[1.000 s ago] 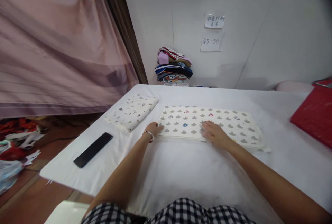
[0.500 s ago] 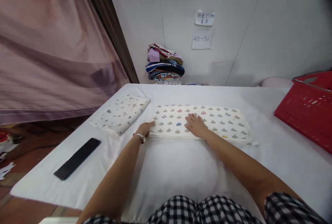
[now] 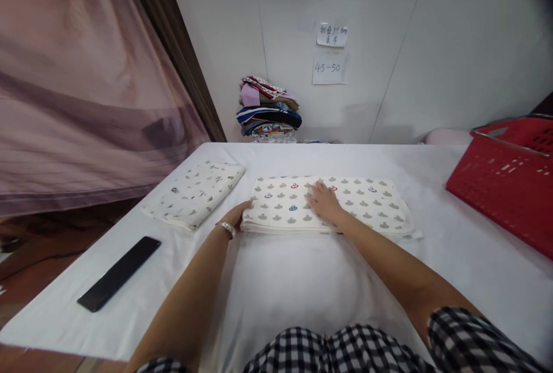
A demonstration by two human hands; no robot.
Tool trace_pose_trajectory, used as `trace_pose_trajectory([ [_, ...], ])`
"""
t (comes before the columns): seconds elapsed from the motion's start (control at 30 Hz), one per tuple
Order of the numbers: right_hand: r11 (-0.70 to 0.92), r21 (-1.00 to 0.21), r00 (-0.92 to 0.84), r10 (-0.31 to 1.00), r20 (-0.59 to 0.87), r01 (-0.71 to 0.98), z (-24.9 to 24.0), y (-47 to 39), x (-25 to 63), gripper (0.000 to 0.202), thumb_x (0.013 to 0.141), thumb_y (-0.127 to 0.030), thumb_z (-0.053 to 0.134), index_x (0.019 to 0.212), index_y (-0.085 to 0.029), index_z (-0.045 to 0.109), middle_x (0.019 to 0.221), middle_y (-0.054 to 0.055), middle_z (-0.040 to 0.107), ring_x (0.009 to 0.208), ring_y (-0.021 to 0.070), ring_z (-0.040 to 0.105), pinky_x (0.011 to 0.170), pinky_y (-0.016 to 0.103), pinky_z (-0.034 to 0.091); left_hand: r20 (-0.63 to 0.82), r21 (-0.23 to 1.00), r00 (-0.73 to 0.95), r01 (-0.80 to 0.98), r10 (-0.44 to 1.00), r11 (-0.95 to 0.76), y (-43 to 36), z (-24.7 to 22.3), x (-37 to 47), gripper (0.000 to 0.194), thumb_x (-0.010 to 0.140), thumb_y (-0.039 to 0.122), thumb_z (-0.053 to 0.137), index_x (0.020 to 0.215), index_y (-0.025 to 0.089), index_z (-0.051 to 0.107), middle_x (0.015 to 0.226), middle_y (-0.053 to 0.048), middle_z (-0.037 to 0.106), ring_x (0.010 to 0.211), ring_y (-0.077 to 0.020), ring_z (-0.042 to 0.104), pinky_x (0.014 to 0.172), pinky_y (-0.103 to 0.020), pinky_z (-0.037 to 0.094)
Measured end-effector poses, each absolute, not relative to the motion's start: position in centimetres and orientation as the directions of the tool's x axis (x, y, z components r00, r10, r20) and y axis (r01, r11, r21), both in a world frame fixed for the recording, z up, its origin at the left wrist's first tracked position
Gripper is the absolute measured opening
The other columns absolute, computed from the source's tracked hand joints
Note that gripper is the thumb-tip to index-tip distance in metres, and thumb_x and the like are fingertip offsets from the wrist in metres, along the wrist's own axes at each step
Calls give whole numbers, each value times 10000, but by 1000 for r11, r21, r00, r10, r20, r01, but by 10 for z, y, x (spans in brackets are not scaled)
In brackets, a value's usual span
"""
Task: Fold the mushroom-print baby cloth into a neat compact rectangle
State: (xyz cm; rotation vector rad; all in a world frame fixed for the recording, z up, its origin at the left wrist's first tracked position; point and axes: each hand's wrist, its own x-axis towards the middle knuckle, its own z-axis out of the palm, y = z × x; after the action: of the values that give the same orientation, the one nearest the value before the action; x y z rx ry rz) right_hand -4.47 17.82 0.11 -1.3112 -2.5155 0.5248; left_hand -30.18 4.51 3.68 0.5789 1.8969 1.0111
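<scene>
A white cloth printed with grey, red and blue duck-like shapes lies folded into a long rectangle across the middle of the table. My left hand, with a silver bracelet at the wrist, grips its left edge. The thumb shows on top, while the other fingers are mostly hidden at the edge. Flat on top of the cloth, near its middle, rests my right hand with the fingers spread.
Left of it lies another folded white cloth with small prints. A black flat object is at the left front of the white table. A red basket stands on the right. Folded fabrics are stacked by the wall.
The whole view has shifted slightly, so things appear a little further left. My left hand stays at the cloth's left edge and my right hand stays flat on top.
</scene>
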Motion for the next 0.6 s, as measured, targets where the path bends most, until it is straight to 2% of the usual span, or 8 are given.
trace_pose_trajectory([
  [0.1, 354, -765, -429, 896, 113, 538, 8, 188, -53, 611, 904, -529, 271, 1427, -215, 275, 1500, 61, 238, 1369, 220, 227, 1094, 403, 252, -609, 793, -372, -267, 700, 548, 47, 36, -302, 390, 807, 494, 535, 846, 139, 693, 753, -92, 707, 691, -221, 675, 633, -334, 559],
  [0.13, 277, -861, -377, 920, 109, 426, 9, 191, -58, 646, 901, -571, 221, 1448, -227, 217, 1501, 49, 236, 1356, 207, 264, 1075, 377, 299, -623, 782, -363, -300, 692, 546, 48, 35, -302, 393, 813, 495, 528, 860, 139, 688, 763, -91, 708, 693, -216, 675, 635, -327, 557],
  [0.2, 152, -965, -287, 954, 87, 212, 5, 197, -67, 703, 888, -624, 126, 1470, -230, 123, 1506, 46, 222, 1337, 191, 308, 1040, 353, 358, -628, 778, -381, -293, 679, 556, 49, 31, -304, 373, 830, 470, 514, 884, 139, 677, 780, -84, 710, 712, -202, 676, 653, -309, 552],
  [0.27, 65, -995, -220, 974, 46, 76, -3, 200, -75, 734, 879, -633, 66, 1476, -206, 67, 1507, 73, 213, 1335, 189, 313, 1032, 361, 371, -605, 791, -425, -226, 673, 569, 49, 26, -307, 355, 823, 458, 526, 890, 141, 670, 777, -75, 710, 735, -197, 675, 671, -304, 548],
  [0.4, -17, -1000, -184, 983, -18, 3, -20, 202, -81, 727, 886, -601, 23, 1473, -172, 51, 1496, 113, 235, 1334, 184, 315, 1035, 384, 362, -460, 878, -485, -123, 743, 463, 47, 24, -310, 326, 749, 430, 611, 885, 139, 661, 810, -76, 710, 803, -211, 667, 730, -321, 539],
  [0.5, -29, -997, -176, 984, -16, -76, -23, 200, -80, 734, 891, -606, 98, 1461, -145, 112, 1495, 119, 232, 1339, 172, 305, 1041, 349, 357, -311, 946, -506, -87, 804, 311, 51, 41, -305, 243, 749, 343, 601, 890, 152, 650, 872, -74, 705, 844, -202, 656, 763, -314, 525],
  [0.6, -96, -958, -144, 988, -58, -270, -20, 200, -80, 688, 897, -584, 240, 1439, -162, 197, 1480, 110, 277, 1318, 163, 344, 1035, 328, 366, -182, 981, -437, -20, 881, 193, 63, 77, -286, 211, 761, 315, 564, 889, 169, 644, 842, -63, 698, 809, -193, 651, 737, -310, 518],
])
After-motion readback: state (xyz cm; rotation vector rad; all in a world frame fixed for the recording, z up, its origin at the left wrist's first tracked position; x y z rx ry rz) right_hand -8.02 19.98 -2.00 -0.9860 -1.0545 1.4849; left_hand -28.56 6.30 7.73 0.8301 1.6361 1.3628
